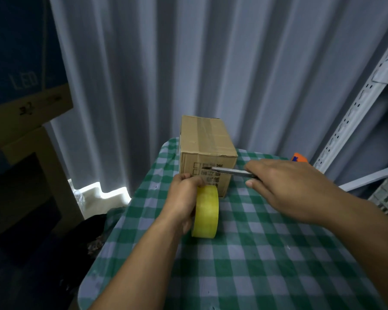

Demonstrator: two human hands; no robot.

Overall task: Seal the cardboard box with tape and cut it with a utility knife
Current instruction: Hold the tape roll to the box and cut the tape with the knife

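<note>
A taped cardboard box [207, 153] stands at frame centre on a counter [267, 253] draped in green check cloth. The left hand [184, 198] grips a yellow tape roll [206, 211] upright just before it; the right hand [287, 186] clasps a utility knife [229, 170], blade at the box's near face. An orange object [298, 157] lies right, pale curtain [188, 63] behind.

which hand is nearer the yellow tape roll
Left. The left hand grips the yellow tape roll against its left side; the right hand is up and to its right, holding the utility knife.
</note>
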